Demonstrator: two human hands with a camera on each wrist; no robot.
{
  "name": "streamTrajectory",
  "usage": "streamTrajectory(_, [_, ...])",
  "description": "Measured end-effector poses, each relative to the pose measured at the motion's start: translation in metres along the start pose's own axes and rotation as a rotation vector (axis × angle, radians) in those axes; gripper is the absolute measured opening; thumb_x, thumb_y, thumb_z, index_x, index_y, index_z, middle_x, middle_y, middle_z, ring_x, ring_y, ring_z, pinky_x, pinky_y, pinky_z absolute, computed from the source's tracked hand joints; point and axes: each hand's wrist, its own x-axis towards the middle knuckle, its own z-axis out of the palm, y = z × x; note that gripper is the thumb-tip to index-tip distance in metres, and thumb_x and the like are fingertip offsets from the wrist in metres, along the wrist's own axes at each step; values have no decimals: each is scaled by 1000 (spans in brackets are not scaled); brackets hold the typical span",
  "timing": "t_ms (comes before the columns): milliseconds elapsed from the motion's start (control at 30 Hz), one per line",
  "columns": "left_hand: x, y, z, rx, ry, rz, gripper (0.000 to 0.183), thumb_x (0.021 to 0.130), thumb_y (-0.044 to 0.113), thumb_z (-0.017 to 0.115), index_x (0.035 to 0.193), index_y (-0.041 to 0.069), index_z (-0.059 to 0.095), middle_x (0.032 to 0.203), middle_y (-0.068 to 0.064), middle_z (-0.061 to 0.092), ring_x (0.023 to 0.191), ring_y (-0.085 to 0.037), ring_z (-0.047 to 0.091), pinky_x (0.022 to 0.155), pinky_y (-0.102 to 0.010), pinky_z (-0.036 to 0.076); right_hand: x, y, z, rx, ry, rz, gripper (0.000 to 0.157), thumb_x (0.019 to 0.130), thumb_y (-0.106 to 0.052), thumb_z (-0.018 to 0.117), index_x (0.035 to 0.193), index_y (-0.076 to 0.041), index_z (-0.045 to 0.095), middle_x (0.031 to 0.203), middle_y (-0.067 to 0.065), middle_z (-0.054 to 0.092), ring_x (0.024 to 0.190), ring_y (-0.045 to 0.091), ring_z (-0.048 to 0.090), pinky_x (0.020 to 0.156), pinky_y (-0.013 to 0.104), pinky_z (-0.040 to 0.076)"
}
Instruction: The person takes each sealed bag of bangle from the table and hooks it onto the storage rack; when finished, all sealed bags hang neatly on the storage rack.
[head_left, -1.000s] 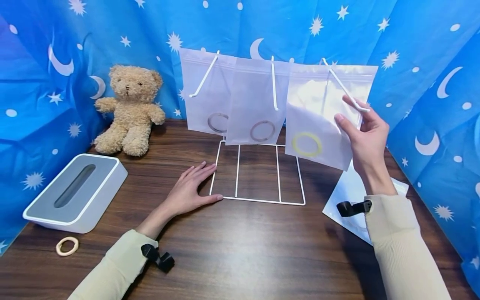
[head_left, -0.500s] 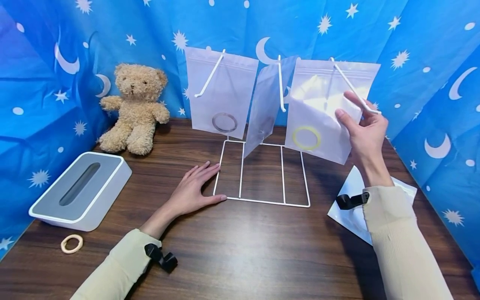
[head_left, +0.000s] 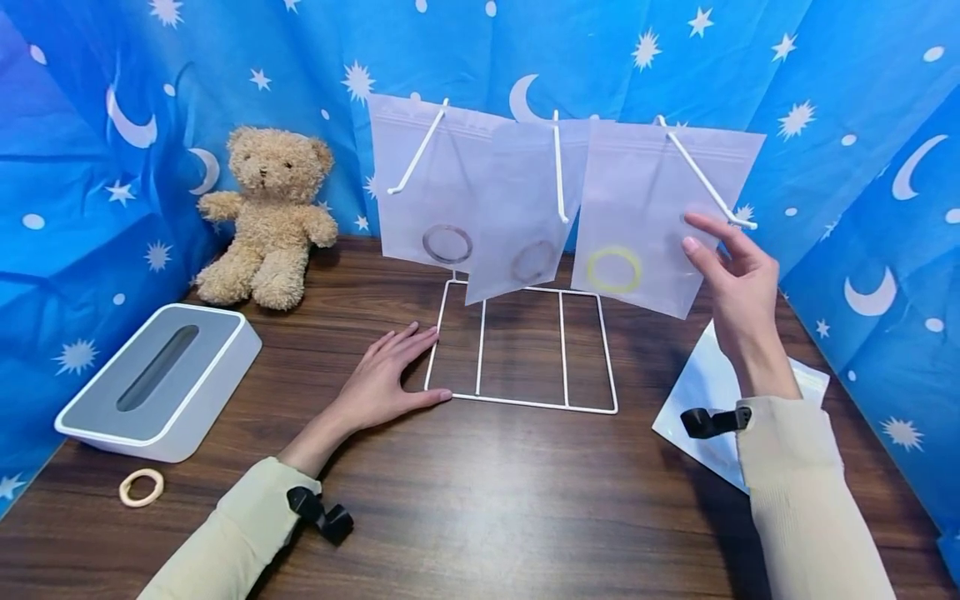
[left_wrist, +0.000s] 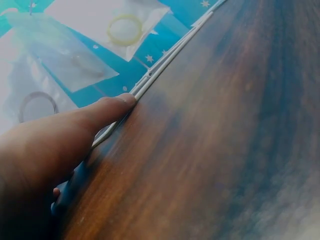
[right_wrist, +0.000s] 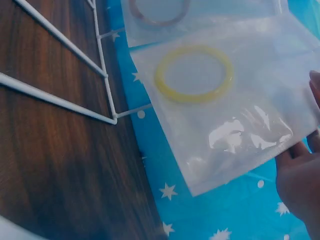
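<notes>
Three translucent zip bags hang from the prongs of a white wire rack (head_left: 540, 406). A yellow ring shows in the right bag (head_left: 637, 200), and brownish rings show in the middle bag (head_left: 525, 183) and left bag (head_left: 408, 192). My right hand (head_left: 742, 292) is at the right bag's right edge, with thumb and index finger apart and overlapping it. The bag's front looks smooth there, and the wrist view cuts off the fingertips. My left hand (head_left: 386, 379) lies on the table at the rack base's left side, its thumb (left_wrist: 117, 102) touching the front left corner.
A flat zip bag (head_left: 697, 408) lies on the table, partly under my right forearm. On the left are a grey-topped white tissue box (head_left: 202, 392), a pale wooden ring (head_left: 141, 488) and a teddy bear (head_left: 266, 217). A blue starry curtain (head_left: 600, 50) surrounds the table.
My right fingers have loosened from the right bag and dropped slightly; its crease has flattened. The middle bag has swung round on its prong. My left hand stays by the rack base.
</notes>
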Motion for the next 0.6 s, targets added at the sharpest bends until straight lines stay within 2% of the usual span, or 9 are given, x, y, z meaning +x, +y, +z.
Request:
streamTrajectory(167, [0,1,0,-4,-3,1,93,79,73,63,149,15,44,152,-3,41,144,-24,25,115,-51,16,-21,-1,-19,-47,82,7,39,87,-11,75,125,-4,67,139,7,55,126,21,51,100,21,42])
streamTrajectory(233, [0,1,0,-5,-7,-2,92,79,71,64,149,15,44,152,-5,41,144,-25,26,114,-52,16,-30,-3,-27,-119,120,11,39,88,-13,74,126,-5,67,137,6,57,125,18,52,98,17,42])
streamTrajectory(300, [0,1,-1,-4,-9,-6,91,80,71,64,149,15,44,152,-5,41,144,-25,26,114,-53,17,-40,-4,-36,-256,141,36,39,90,-17,72,128,-8,66,133,5,60,120,16,55,93,15,44])
streamTrajectory(433, [0,0,-2,-11,-11,-4,90,81,69,64,149,14,44,152,-6,41,144,-26,26,113,-55,18,-62,-8,-54,-593,121,162,41,95,-30,66,134,-16,62,122,-3,62,104,8,57,78,10,47])
streamTrajectory(533, [0,1,-1,-12,-6,6,90,80,69,65,148,14,45,152,-5,41,144,-26,26,113,-55,18,-78,-8,-70,-766,57,269,49,96,-36,61,137,-10,57,117,2,61,88,-4,56,67,9,47])
streamTrajectory(600, [0,1,-1,-9,0,11,90,80,69,65,148,14,45,151,-3,42,144,-26,27,113,-54,18,-88,-7,-81,-871,17,331,54,97,-39,59,138,-5,54,117,10,63,79,-7,54,64,14,47])
